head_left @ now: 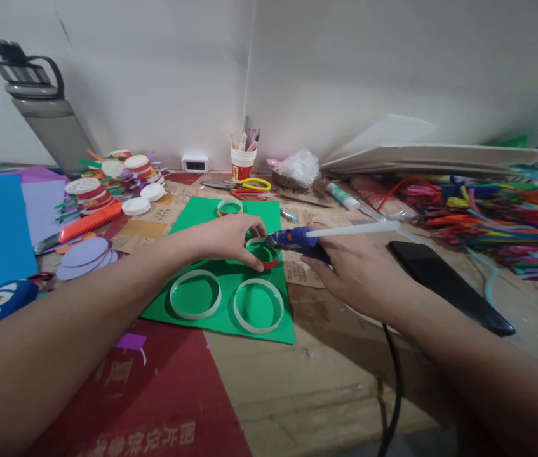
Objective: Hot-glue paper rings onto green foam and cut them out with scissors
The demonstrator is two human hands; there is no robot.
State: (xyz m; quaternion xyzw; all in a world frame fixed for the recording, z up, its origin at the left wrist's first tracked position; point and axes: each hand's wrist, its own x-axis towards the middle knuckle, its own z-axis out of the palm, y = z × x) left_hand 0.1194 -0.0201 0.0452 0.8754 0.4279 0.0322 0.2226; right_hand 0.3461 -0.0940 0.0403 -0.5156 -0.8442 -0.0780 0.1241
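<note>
A green sheet (221, 270) lies on the cardboard-covered table. Several paper rings stand on it: a white ring (195, 316) at front left, another white ring (258, 330) at front right and a small ring (229, 212) at the back. My left hand (239, 240) has its thumb and fingers around a red-edged ring (271, 263) near the sheet's right side. In my right hand (345, 270) is a blue glue gun (297, 237) with a long white glue stick; its nozzle end is over that ring.
Around the sheet are a black phone (450, 282), an orange cutter (90, 221), purple discs (85, 252), scissors (255, 185), a cup of pens (242, 164), pipe cleaners (502, 219) and a bottle (49, 117). A black cord (396, 387) hangs below my right wrist.
</note>
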